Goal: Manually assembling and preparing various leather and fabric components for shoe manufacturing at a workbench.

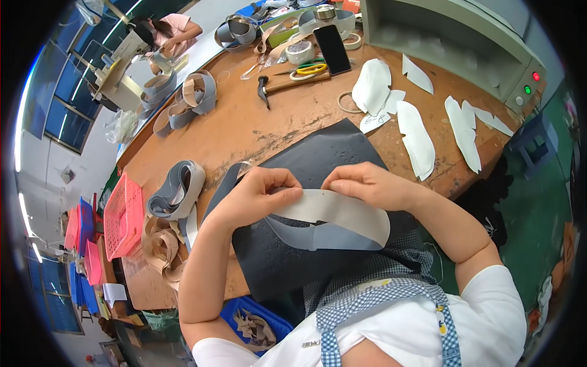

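Observation:
A long strip of material (351, 211), pale beige on one face and blue-grey on the other, loops in front of me above a black mat (263, 263). My left hand (260, 194) pinches its upper edge between thumb and curled fingers. A short way to the right, my right hand (365, 185) grips the same edge, thumb and fingertips pressed together. The stretch between both hands is pulled fairly straight. Below, the strip folds back at the right and its grey side runs left under my left hand. More of the strip shows behind my left wrist.
Coiled strips (177, 189) and a beige bundle (164, 244) lie left, near a pink basket (123, 214). Farther back are a hammer (293, 84), scissors (310, 70) and a phone (332, 49). White cut pieces (417, 140) lie right, below a grey machine (452, 55). Another person (174, 33) sits far left.

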`<state>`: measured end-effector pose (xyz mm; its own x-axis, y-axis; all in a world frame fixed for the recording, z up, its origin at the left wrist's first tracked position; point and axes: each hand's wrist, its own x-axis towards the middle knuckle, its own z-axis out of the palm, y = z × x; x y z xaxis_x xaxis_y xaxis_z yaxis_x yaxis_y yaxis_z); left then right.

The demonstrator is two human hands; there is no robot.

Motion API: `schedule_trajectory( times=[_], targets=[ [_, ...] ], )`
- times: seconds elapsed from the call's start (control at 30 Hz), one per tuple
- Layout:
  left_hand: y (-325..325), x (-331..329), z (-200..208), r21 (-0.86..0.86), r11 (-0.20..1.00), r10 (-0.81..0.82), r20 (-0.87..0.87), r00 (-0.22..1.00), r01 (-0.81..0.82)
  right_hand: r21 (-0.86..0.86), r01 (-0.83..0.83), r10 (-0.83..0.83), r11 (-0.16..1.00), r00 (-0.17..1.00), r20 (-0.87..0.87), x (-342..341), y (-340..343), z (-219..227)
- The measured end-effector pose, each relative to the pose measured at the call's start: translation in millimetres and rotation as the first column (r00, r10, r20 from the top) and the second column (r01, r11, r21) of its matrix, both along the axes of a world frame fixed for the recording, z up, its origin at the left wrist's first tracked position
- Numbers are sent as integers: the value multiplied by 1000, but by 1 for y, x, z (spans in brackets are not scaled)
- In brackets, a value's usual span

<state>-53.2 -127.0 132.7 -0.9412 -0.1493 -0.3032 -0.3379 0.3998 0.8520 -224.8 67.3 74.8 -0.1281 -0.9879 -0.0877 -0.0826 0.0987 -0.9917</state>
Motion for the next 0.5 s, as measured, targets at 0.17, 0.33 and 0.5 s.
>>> schedule_trajectory(
  times=[0.17, 0.33, 0.5],
  targets=[
    [-4, -12, -9, 50, 999, 1, -15, 1000, 0, -23, 19, -22, 1000, 992, -124, 7, -9, -2],
    [-1, -33, -6, -62, 998, -28, -2, 1000, 27, 40, 322, -310, 946, 861, 404, -34, -18, -28],
    [5, -36, -3, -17, 999, -47, -9, 999, 47, 144, 338, -362, 930, 909, 208, -58, 11, -50]
  ],
)
